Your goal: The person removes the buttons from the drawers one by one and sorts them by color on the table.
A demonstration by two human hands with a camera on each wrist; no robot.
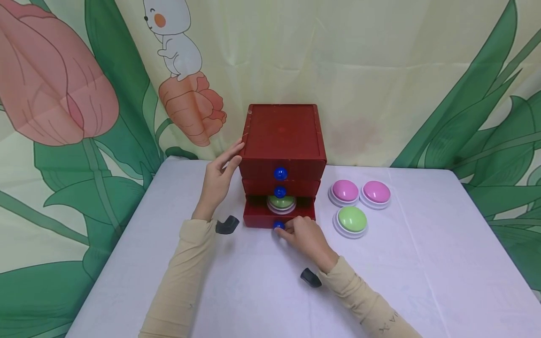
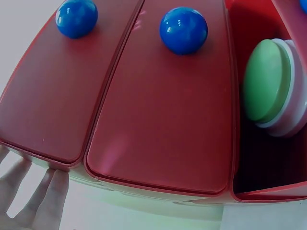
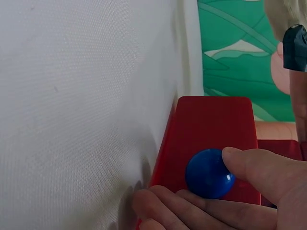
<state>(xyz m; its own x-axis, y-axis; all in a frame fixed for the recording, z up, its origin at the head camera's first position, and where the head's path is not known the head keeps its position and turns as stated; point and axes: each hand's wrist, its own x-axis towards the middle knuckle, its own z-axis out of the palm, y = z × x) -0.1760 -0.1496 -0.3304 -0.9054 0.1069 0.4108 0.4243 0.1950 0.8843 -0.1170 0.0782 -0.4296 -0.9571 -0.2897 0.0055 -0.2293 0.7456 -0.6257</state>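
Observation:
A red three-drawer cabinet stands at the back of the table, a blue ball knob on each drawer. Its bottom drawer is pulled out, and inside sits a push-button light with a green dome on a white base; the left wrist view shows this green button from the side. My right hand pinches the bottom drawer's blue knob between thumb and fingers. My left hand rests with extended fingers against the cabinet's left side; its fingers show at the lower left in the left wrist view.
Right of the cabinet lie two pink-domed buttons and another green-domed button on the white tablecloth. Behind the cabinet hangs a printed curtain with plants and a white animal on a carrot.

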